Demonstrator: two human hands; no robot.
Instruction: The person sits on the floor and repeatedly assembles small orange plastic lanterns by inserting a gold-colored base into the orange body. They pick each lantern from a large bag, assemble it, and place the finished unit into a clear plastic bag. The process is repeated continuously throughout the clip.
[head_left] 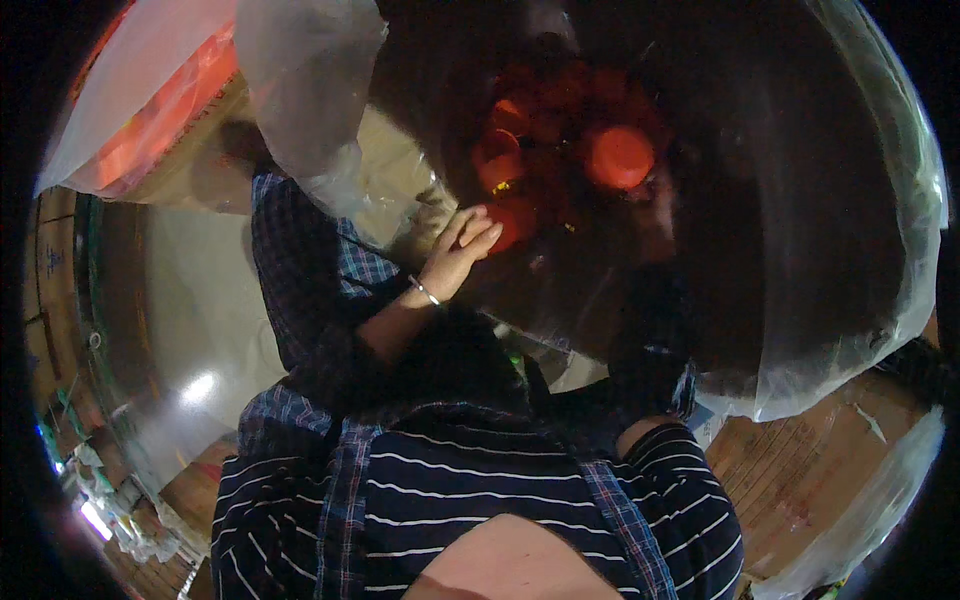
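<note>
In the dark hollow of a large clear plastic bag (810, 230) lie several red round pieces like caps or cups; the brightest red round piece (621, 157) is at the right of the group. My left hand (457, 255), with a bracelet at the wrist, reaches to the near left side of the group. Its fingers are bent close together against a red piece (512, 222). My right arm in a dark sleeve (652, 320) reaches into the shadow. Beyond its cuff, my right hand (656, 235) is only a dim patch, its fingers hidden.
At the upper left, a cardboard box (195, 160) holds orange-red things under clear plastic (315, 90). More cardboard (815, 480) lies at the lower right. A pale, shiny floor (205, 300) shows at the left, with stacked cartons (55, 260) along the edge.
</note>
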